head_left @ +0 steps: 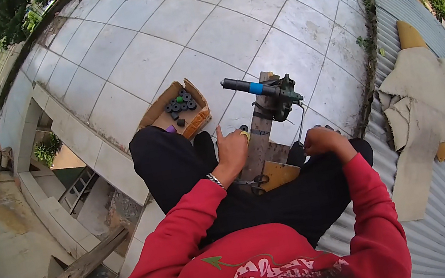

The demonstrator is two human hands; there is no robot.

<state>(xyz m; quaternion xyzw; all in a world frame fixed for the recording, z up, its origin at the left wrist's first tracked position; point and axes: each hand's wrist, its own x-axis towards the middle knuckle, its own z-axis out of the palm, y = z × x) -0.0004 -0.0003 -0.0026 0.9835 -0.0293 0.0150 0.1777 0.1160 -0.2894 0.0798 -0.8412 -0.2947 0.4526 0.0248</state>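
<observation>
My left hand (231, 148) is closed round a small black cylindrical piece (244, 128), beside a wooden board; a yellow ring (246, 136) shows at its fingers. One finger sticks up. A dark metal hand-tool-like device (285, 94) is strapped to the far end of the board (257, 154), and a black tube with a blue band (256, 88) points left from it. Beneath the device, my right hand (321, 139) has curled fingers near a thin metal rod (301, 124); what they grip is hidden. Scissors (258, 184) lie by my lap.
A torn cardboard box (202, 120) at the left holds several black rollers (180, 104), a green piece and a purple piece. Corrugated metal sheeting (380, 171) runs along the right, with beige fabric (426, 97) on it. An opening in the tiled surface (68, 157) lies at the left.
</observation>
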